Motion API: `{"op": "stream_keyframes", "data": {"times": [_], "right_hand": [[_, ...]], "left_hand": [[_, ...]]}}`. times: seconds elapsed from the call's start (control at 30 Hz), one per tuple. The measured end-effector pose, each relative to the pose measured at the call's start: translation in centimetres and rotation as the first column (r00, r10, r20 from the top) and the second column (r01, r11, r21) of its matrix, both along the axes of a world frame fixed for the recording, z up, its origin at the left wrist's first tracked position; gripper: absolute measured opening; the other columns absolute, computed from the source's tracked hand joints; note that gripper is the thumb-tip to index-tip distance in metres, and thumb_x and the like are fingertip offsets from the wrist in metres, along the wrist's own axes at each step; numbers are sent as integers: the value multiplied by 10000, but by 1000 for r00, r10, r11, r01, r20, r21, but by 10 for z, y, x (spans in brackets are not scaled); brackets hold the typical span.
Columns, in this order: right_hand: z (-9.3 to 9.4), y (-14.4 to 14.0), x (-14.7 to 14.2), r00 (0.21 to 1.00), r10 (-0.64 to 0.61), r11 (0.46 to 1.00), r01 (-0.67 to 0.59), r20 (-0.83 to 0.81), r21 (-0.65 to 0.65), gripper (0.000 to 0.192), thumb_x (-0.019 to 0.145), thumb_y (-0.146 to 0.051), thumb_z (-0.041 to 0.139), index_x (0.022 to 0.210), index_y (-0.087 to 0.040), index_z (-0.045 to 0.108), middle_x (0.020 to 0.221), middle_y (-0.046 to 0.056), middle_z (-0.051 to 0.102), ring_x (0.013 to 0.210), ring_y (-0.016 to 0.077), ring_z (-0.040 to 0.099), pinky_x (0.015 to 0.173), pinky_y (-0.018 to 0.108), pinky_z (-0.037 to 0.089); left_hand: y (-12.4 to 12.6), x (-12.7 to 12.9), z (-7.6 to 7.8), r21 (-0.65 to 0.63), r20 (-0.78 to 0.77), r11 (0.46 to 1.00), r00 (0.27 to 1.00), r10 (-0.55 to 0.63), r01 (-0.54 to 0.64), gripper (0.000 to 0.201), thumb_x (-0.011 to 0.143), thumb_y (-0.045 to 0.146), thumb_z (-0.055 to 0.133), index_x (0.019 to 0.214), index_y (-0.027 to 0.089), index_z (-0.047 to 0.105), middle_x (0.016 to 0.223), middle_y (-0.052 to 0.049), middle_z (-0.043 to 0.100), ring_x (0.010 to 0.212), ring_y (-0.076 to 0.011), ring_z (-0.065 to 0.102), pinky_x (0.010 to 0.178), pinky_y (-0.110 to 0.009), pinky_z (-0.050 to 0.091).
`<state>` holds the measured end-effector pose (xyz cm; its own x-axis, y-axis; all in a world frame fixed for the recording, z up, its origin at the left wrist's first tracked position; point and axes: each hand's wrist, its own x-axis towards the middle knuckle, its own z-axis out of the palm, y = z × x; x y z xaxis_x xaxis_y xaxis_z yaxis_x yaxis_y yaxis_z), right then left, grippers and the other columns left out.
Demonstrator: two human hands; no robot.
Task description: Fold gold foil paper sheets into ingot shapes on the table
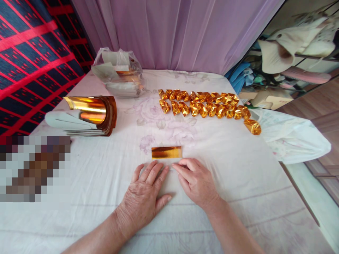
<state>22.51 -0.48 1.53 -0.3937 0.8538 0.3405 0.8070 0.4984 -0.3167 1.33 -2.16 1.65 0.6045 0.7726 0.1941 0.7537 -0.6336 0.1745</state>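
A gold foil strip (166,152) lies flat on the white floral cloth (238,183), just beyond my fingertips. It looks like the folded-over edge of a sheet whose pale side blends with the cloth. My left hand (144,197) rests palm down with fingers spread, pressing flat right below the strip. My right hand (194,181) lies beside it, fingers pointing left, tips touching near the strip's lower edge. Neither hand grips anything. Several folded gold foil pieces (203,105) lie in two rows farther back on the right.
A curled stack of gold foil sheets (90,114) lies at the left. A clear plastic bag (119,72) with more sheets sits at the back. A white plastic bag (291,135) hangs off the right edge. A purple curtain hangs behind.
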Motion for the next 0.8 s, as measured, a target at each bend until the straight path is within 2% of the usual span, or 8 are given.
{"op": "stream_keyframes", "data": {"times": [0.47, 0.8], "right_hand": [[1, 0, -1, 998, -25, 999, 24, -55, -22, 285, 898, -118, 518, 1066, -226, 722, 951, 60, 677, 880, 187, 618, 794, 318, 510], [0, 2, -3, 990, -56, 998, 55, -129, -9, 185, 918, -152, 531, 902, -216, 704, 901, 46, 683, 834, 168, 632, 779, 294, 497]], "left_hand": [[0, 0, 2, -10, -13, 1000, 1000, 0, 0, 641, 943, 558, 489, 1436, 149, 459, 1382, -143, 540, 1297, -337, 447, 1075, -539, 297], [0, 1, 2, -8, -23, 1000, 1000, 0, 0, 634, 941, 557, 501, 1423, 145, 474, 1377, -141, 544, 1291, -334, 445, 1071, -546, 290]]}}
